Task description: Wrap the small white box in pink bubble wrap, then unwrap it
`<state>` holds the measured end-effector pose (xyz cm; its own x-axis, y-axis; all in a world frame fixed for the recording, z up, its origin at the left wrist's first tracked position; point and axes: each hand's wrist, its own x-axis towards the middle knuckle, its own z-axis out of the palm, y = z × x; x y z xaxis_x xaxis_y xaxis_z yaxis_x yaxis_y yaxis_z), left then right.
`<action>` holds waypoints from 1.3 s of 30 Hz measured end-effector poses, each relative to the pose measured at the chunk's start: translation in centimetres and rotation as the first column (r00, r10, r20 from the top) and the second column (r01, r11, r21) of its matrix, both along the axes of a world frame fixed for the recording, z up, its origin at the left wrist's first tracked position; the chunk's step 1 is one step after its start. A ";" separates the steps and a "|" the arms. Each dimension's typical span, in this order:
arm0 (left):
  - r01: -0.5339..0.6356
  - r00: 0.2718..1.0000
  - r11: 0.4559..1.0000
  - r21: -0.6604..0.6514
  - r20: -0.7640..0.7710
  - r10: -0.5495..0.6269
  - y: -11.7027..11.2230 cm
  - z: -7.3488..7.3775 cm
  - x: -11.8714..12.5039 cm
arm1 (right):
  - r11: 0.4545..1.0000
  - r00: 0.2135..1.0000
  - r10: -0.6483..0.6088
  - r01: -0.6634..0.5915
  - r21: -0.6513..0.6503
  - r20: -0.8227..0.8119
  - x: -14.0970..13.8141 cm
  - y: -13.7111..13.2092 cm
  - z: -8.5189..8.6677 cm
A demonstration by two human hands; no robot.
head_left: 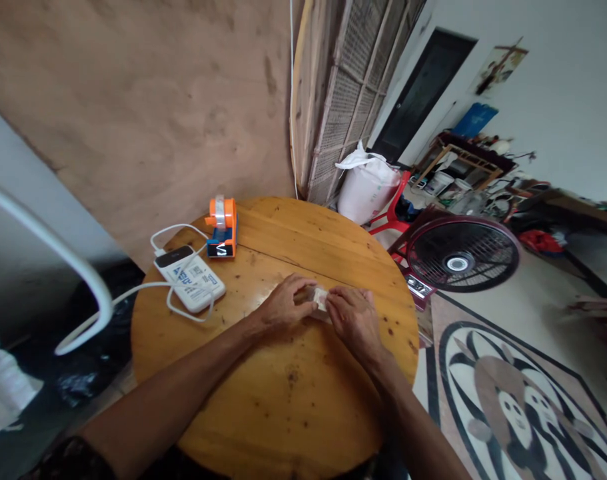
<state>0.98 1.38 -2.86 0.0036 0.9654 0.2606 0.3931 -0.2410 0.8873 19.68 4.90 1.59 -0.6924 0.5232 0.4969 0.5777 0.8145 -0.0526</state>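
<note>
Both my hands rest on a round wooden table [293, 393], meeting near its middle. My left hand [283, 303] and my right hand [353, 317] are closed in a pinch on a small pale translucent piece [320, 297] held between their fingertips, low against the tabletop. What the piece is cannot be made out. An orange and blue tape dispenser [222, 228] stands at the table's far left. A white power bank [189, 278] with a white cable [176, 230] lies left of my hands.
A dark floor fan [460, 257] stands right of the table beside a red chair and a white sack [366, 187]. A plywood sheet leans against the wall behind. A white curved tube [58, 247] crosses the left foreground. Cluttered shelves stand at the far right.
</note>
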 end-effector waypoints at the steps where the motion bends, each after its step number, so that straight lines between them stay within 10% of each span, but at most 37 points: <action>1: -0.001 1.000 1.000 0.001 -0.002 0.001 0.0 0.0 0.0 | 1.000 1.000 0.004 -0.004 0.000 -0.002 -0.1 0.1 0.0; 16: -0.004 0.971 0.997 -0.080 -0.240 -0.015 -0.7 0.7 0.2 | 0.975 0.995 -0.042 0.020 -0.222 -0.093 -0.3 0.8 0.0; 26: 0.030 0.989 0.993 -0.110 -0.140 -0.046 -1.0 0.7 0.1 | 0.948 0.987 -0.027 -0.026 -0.317 -0.160 -0.6 0.3 1.7; 39: 0.176 0.984 0.978 0.111 0.006 -0.178 -0.9 -0.7 0.7 | 0.779 0.901 -0.142 -0.154 -0.608 -0.411 -0.1 0.5 3.4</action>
